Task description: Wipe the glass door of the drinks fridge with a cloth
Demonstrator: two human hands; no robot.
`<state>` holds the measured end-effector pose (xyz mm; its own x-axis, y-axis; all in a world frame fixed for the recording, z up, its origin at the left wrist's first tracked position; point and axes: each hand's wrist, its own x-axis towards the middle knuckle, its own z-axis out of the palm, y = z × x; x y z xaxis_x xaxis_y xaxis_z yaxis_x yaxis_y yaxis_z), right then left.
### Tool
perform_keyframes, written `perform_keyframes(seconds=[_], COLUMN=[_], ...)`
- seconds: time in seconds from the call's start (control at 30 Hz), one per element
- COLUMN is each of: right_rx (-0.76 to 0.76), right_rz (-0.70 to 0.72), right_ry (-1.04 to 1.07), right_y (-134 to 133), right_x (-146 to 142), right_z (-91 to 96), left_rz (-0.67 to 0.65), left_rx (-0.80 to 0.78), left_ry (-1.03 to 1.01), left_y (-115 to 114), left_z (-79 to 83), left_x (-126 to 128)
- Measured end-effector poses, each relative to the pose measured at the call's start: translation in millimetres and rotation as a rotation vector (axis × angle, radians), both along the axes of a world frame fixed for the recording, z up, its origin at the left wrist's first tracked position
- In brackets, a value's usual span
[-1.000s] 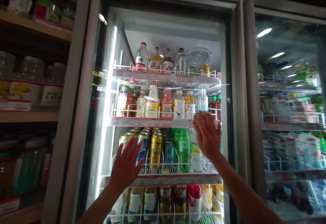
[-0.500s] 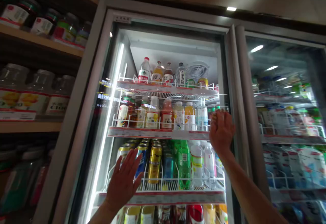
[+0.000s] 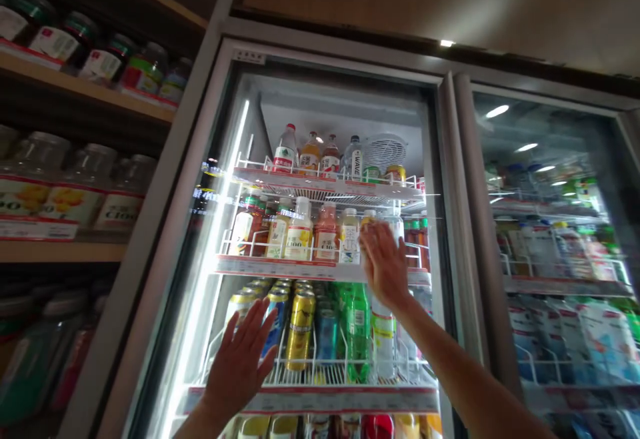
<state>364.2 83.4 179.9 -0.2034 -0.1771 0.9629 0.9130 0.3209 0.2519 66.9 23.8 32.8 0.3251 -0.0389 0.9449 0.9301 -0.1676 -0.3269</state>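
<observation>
I face a lit drinks fridge with a glass door [image 3: 215, 226]. My left hand [image 3: 239, 364] lies flat and open on the glass, fingers spread, in front of the cans [image 3: 301, 322] on the third shelf. My right hand [image 3: 384, 264] is raised higher, fingers together and extended against the glass, in front of the bottles [image 3: 325, 231] on the second shelf. It holds nothing I can see. Green and clear bottles [image 3: 359, 329] stand just below it.
A second glass-door fridge [image 3: 555, 259] stands to the right, with a metal post [image 3: 453, 226] between the two. Wooden shelves [image 3: 85, 89] with jars [image 3: 60, 179] fill the left side. The fridge's top shelf [image 3: 325, 182] holds several bottles and a fan grille.
My right hand slid left across the glass from near the door's right edge to the middle of the second shelf. The left hand stayed put. The view tilted slightly upward.
</observation>
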Motion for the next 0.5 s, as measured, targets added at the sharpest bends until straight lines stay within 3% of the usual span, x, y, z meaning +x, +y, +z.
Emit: perform_keyframes(seconds=[0.07,0.2,0.27,0.33,0.4,0.5], right_rx=[-0.001,0.028,0.023,-0.007,-0.023,0.022], right_rz=[-0.017,-0.016,0.001,0.006,-0.003,0.014], right_ry=[-0.088,0.289,0.261,0.033,-0.121,0.147], right_y=[0,3,1,-2,-3,3], right_x=[-2,8,6,2,2,8], right_z=[-1.2,7.4,5.5,-0.8,-2.6,13.9], left_rz=[0.002,0.034,0.034,0.032,0.058,0.122], left_rx=[-0.005,0.004,0.016,0.058,0.112,0.151], left_ry=[-0.002,0.035,0.055,0.033,-0.036,-0.196], left_y=[0,-2,-4,-7,-7,-3], left_z=[-1.5,-4.7,3.1,23.7,55.7,106.4], left_x=[-1,-1,0,1,-1,-12])
